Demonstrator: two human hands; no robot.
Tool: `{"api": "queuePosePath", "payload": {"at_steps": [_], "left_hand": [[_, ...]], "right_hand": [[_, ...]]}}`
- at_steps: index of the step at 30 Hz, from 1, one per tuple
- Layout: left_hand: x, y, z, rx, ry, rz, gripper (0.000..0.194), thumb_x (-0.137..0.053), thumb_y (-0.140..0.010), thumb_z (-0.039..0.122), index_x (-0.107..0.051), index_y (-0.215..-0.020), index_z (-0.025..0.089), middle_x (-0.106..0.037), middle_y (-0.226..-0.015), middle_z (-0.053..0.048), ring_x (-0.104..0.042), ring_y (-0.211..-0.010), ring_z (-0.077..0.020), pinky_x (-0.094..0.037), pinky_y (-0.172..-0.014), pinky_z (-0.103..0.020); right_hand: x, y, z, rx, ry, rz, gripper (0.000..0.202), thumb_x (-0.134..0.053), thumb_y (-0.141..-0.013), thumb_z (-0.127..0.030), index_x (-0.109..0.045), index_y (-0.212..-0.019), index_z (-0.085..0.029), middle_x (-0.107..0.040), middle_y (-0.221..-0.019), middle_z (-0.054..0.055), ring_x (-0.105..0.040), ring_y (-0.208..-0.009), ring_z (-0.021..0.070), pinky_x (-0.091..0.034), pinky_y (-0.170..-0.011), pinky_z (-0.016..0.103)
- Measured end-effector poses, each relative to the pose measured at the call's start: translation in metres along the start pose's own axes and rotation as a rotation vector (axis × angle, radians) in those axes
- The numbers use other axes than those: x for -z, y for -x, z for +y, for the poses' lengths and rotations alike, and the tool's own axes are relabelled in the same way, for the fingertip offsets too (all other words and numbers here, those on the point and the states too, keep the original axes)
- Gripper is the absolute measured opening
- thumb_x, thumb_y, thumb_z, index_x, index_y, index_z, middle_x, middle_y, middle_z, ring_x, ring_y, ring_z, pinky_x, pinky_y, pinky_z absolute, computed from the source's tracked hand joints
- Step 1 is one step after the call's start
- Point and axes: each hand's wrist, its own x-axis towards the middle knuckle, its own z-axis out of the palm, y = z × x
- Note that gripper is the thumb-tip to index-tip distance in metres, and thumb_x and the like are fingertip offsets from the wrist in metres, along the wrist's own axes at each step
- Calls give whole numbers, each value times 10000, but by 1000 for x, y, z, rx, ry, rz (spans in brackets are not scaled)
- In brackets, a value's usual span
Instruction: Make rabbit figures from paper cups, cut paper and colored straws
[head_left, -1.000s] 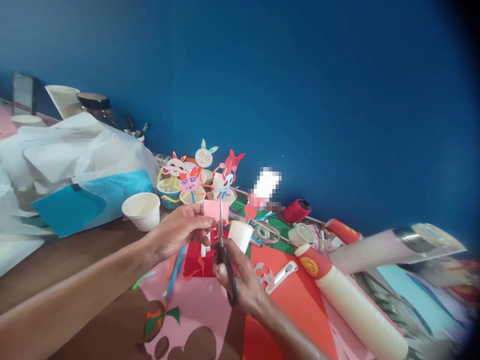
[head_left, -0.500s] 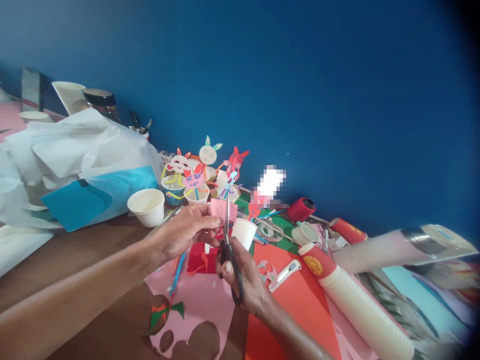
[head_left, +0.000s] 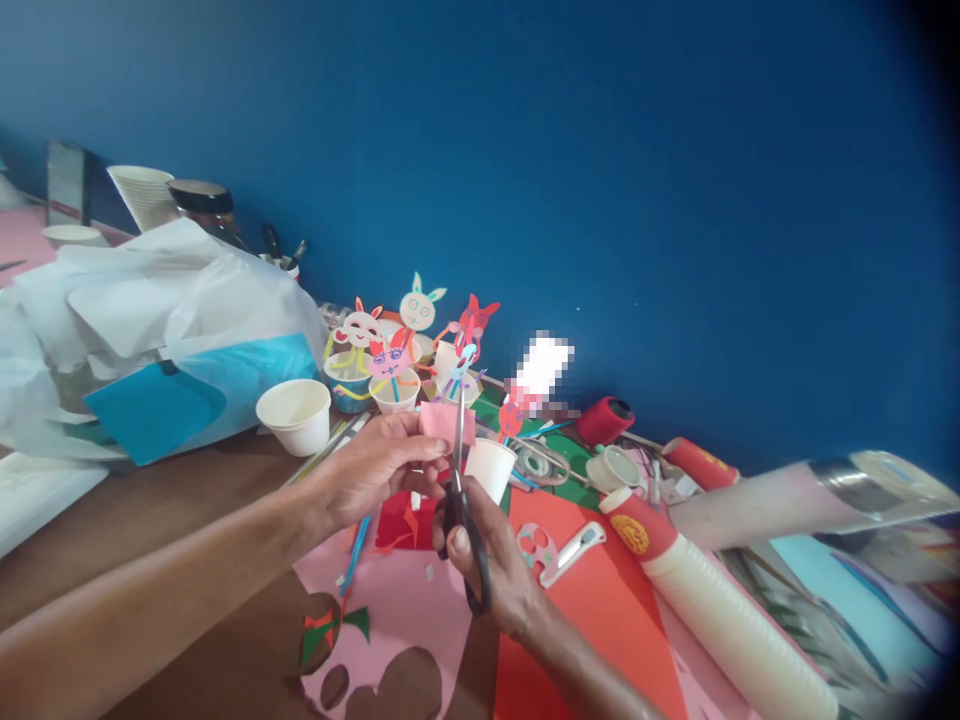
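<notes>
Between the thumb and fingers of my left hand (head_left: 386,462) is a small piece of pink paper (head_left: 437,424), held up at the middle of the view. My right hand (head_left: 487,560) grips a pair of black-handled scissors (head_left: 459,455), fingers in the loops and blades pointing up. The blades lie across the right part of the pink piece; whether they have cut into it I cannot tell. Just behind the hands stands a white paper cup (head_left: 489,470) with a red paper figure (head_left: 511,418) above it. Below lies a pink sheet (head_left: 405,620) with shapes cut out.
Paper animal figures (head_left: 417,310) stand in cups at the back. A white bowl (head_left: 294,415) and plastic bag (head_left: 172,290) are on the left. To the right are an orange sheet (head_left: 592,630), a utility knife (head_left: 574,553), stacked cups (head_left: 735,610) and red thread (head_left: 604,420).
Both hands stay nearly in place, with the scissors still across the pink paper. The whole view has shifted very slightly.
</notes>
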Motion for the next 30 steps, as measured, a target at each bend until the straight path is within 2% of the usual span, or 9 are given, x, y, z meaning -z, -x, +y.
{"api": "queuePosePath", "payload": {"at_steps": [5, 10, 13, 17, 20, 25, 30], "left_hand": [[0, 0, -1, -6, 10, 1, 121, -592, -711, 178, -627, -823, 151, -557, -606, 24, -490, -511, -68, -465, -534, -219], [1, 1, -2, 4, 16, 3, 40, -583, -723, 178, -607, -729, 147, -550, -604, 21, -489, -518, -76, -485, -553, -248], [4, 0, -3, -17, 107, -7, 96, -535, -752, 192, -595, -692, 147, -546, -628, 9, -493, -541, -96, -496, -543, -277], [4, -1, -8, 16, 202, 13, 187, -477, -786, 274, -583, -703, 145, -564, -637, -16, -524, -566, -127, -480, -534, -282], [-1, 0, -10, -21, 113, 15, 175, -511, -776, 291, -566, -694, 147, -568, -643, -15, -518, -568, -120, -447, -528, -249], [-8, 4, -9, -73, -94, 40, 126, -547, -753, 224, -569, -667, 135, -533, -616, 12, -476, -551, -86, -393, -544, -218], [-6, 2, -9, -57, -104, 58, 124, -538, -746, 209, -554, -641, 144, -521, -593, 24, -451, -529, -77, -375, -542, -220]], "right_hand": [[-1, 0, 1, 4, -22, 0, 389, -447, -810, -522, -426, -1012, -189, -455, -718, 1, -382, -573, 112, -333, -485, 217], [-2, 0, 2, 13, -14, 16, 341, -464, -801, -525, -462, -858, -189, -477, -698, 3, -385, -580, 116, -336, -509, 229], [-2, 0, 2, 29, -18, 37, 324, -458, -810, -510, -463, -861, -191, -474, -695, 3, -386, -581, 117, -331, -509, 228], [-1, 0, 2, 56, -19, 63, 319, -431, -841, -462, -444, -1000, -185, -467, -716, 6, -394, -601, 123, -334, -531, 236], [-1, -1, -1, 81, -15, 78, 336, -434, -841, -458, -446, -1027, -179, -459, -728, 7, -387, -616, 125, -334, -552, 242], [-2, -2, -4, 69, -20, 81, 350, -467, -814, -487, -472, -985, -182, -444, -711, -1, -374, -613, 123, -329, -542, 236], [-3, -1, -1, 53, -61, 62, 342, -458, -826, -463, -454, -1029, -188, -438, -712, -2, -362, -582, 112, -312, -492, 218]]}}
